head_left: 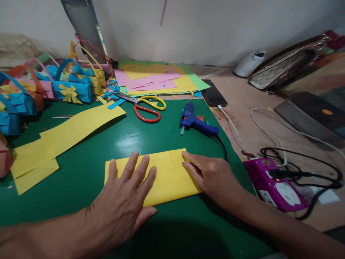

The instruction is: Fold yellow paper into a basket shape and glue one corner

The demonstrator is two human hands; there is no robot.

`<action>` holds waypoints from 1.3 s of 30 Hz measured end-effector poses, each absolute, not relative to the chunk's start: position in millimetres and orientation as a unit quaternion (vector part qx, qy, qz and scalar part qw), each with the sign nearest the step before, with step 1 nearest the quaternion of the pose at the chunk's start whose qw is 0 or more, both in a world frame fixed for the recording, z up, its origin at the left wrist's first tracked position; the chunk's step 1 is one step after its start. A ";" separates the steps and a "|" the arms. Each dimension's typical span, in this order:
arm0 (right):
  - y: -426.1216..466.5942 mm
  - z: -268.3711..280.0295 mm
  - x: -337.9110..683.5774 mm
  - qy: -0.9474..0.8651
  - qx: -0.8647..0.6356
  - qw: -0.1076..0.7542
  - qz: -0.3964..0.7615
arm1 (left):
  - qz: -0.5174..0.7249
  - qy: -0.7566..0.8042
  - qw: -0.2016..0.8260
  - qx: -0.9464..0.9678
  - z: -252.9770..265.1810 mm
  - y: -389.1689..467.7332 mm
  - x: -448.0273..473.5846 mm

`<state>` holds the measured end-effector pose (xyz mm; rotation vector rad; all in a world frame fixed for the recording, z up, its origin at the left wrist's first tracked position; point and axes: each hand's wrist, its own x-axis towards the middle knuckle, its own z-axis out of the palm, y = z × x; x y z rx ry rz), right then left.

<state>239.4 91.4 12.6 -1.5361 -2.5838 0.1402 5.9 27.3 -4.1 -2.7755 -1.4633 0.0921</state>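
Note:
A folded sheet of yellow paper (169,172) lies on the green mat in front of me. My left hand (126,187) rests flat over its left part, fingers spread and the thumb by the near edge. At the paper's right end my right hand (210,172) is closed, thumb and index finger pinching near the far corner; its other fingers are curled under and partly hidden. Beyond the paper are red-and-yellow-handled scissors (147,113) and a blue hot glue gun (198,122). Cut yellow paper strips (81,126) lie at the left.
Several small paper baskets (72,91) with handles and bows stand at the back left. Stacked coloured sheets (159,79) lie along the wall. On the right are a phone (214,94) with a cable, a purple power socket box (277,183), black cords and a bag (283,66).

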 end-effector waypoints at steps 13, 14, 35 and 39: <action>91.5 12.5 240.4 -0.855 -0.509 0.079 0.064 | 0.019 -0.467 -0.002 -0.884 -4.8 26.7 4.9; 91.7 12.5 240.3 -0.855 -0.509 0.079 0.064 | 0.020 -0.467 -0.003 -0.884 -4.8 26.7 4.9; 96.0 4.0 245.0 -0.882 -0.453 0.100 -0.085 | 0.039 -0.469 -0.048 -0.881 2.8 29.9 8.1; 100.8 1.5 248.1 -0.894 -0.429 0.088 -0.094 | 0.032 -0.470 -0.049 -0.880 5.7 33.4 6.9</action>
